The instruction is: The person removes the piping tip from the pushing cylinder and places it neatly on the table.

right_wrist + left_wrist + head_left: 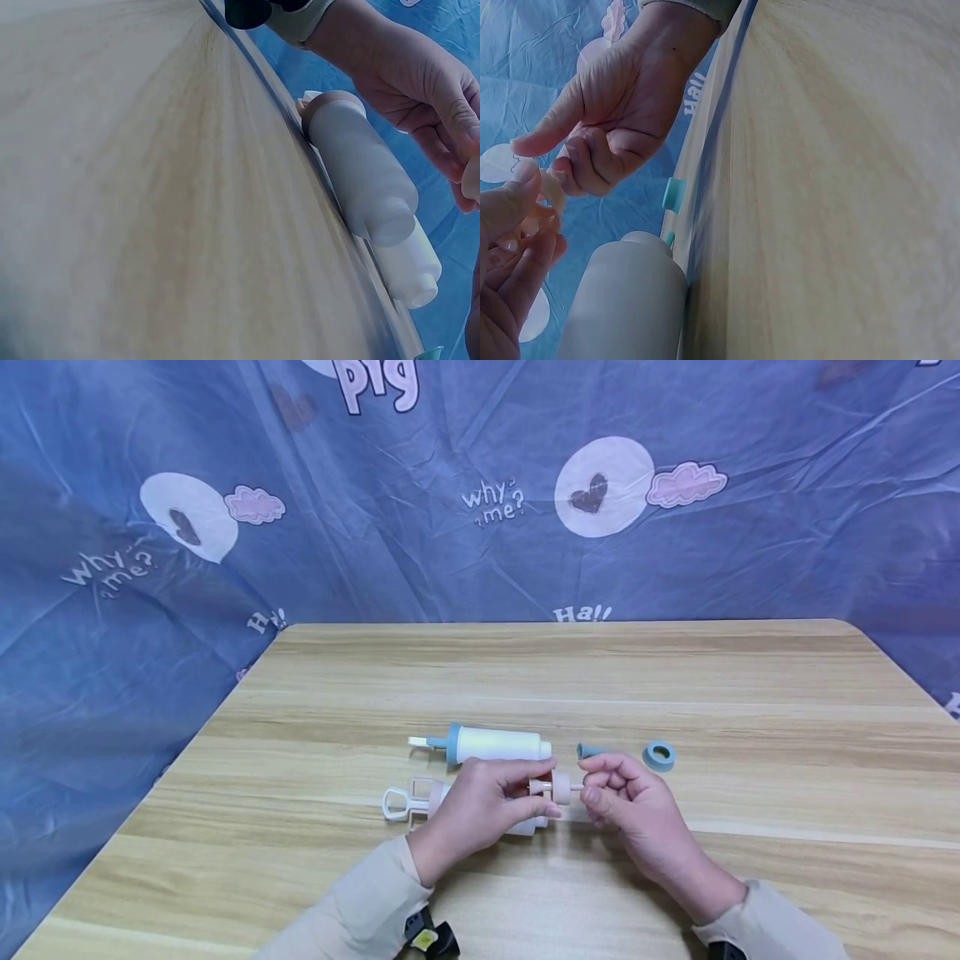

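My left hand (pixel 487 802) grips a pale pink ring cap (pixel 560 787) between thumb and fingers, above the table. A thin pink stem (pixel 576 787) sticks out of the cap toward my right hand (pixel 633 802), whose curled fingertips pinch its end. Behind and below the left hand lies a white cylinder with a pink handle (pixel 405 803), partly hidden by that hand. Beyond it rests a second white cylinder (pixel 497 744) with a blue collar (pixel 453 744). In the right wrist view the pink cap (pixel 472 180) shows at the left hand's fingertips.
A small blue nozzle (pixel 588 750) lies just beyond the right hand, and a blue ring cap (pixel 659 756) sits to its right. All of this is on a wood-grain table (pixel 750 693). A blue printed cloth (pixel 420 527) hangs behind and at the sides.
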Available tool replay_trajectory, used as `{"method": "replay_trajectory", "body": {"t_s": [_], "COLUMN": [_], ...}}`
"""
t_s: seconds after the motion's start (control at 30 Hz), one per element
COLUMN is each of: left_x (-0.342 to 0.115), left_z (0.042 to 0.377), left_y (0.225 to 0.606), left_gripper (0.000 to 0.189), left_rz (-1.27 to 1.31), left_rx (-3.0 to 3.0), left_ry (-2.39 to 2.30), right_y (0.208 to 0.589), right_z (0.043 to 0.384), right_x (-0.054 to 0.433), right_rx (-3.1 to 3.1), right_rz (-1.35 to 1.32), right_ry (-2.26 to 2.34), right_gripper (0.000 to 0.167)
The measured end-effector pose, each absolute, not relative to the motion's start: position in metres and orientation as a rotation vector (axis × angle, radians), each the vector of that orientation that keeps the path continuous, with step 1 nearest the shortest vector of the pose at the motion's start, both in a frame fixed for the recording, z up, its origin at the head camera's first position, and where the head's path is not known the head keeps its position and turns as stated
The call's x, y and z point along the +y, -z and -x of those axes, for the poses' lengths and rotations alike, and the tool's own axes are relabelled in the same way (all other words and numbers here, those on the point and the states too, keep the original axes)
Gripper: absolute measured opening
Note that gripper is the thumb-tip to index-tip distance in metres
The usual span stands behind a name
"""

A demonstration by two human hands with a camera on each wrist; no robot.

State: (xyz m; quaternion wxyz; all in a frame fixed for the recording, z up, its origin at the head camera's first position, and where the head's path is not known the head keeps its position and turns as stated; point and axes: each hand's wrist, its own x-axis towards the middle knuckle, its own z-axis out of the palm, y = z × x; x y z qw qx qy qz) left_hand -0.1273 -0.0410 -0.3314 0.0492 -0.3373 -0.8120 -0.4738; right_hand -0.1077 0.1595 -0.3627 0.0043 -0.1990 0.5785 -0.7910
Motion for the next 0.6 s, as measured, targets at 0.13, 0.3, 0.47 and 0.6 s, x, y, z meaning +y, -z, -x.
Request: {"method": "replay_trajectory", "body": {"t_s": [0.13, 0.3, 0.47, 0.6], "left_x": [-0.0410, -0.0405, -0.0404, -0.0414], "left_z": [0.1270, 0.1249, 0.1239, 0.1229], "left_y": [0.3317, 0.3320, 0.3340, 0.3358], "left_gripper": [0.045, 0.045, 0.045, 0.045], "left_rz": [1.034, 1.034, 1.048, 1.053], "left_rx": [-2.461, -2.456, -2.445, -2.441], "left_ry": [1.443, 1.461, 1.439, 1.431], "right_y": [0.3621, 0.3630, 0.3643, 0.3660], "right_z": [0.1074, 0.1049, 0.1033, 0.1025], "right_x": [0.1592, 0.1569, 0.1551, 0.1545], "right_rx": [1.890, 2.026, 2.017, 2.019], "right_rz": [0.555, 0.520, 0.561, 0.561], "right_ry": [2.465, 2.371, 2.349, 2.350], "right_gripper": [0.035, 0.034, 0.032, 0.034]}}
